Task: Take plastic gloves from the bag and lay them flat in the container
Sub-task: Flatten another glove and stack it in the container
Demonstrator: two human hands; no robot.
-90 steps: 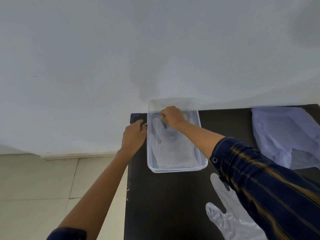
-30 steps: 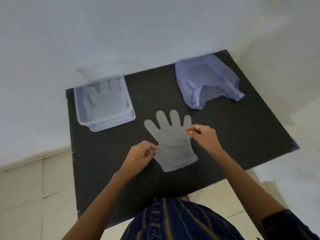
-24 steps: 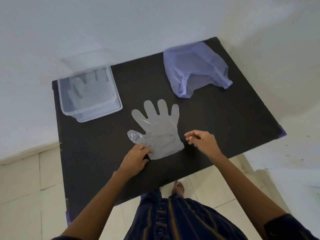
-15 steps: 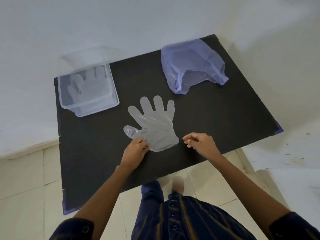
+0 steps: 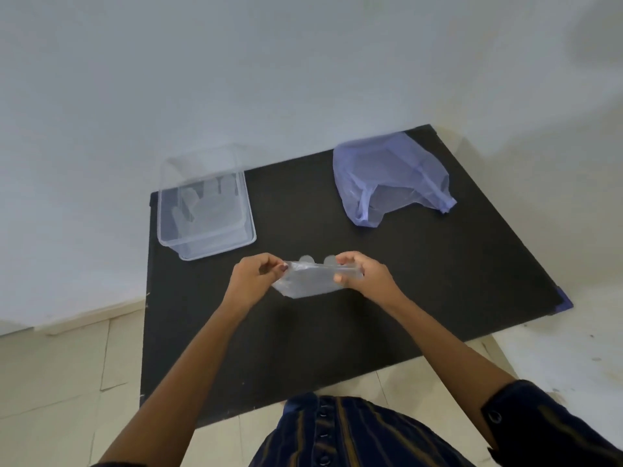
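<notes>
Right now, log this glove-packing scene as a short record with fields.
surface: black table
left hand: pinching the left edge of the held glove
right hand: pinching its right edge
held glove: clear plastic, lifted between both hands, fingertips pointing away
container: clear, back left of table, at least one glove lying flat inside
bag: translucent purple, back right, slumped on the table
</notes>
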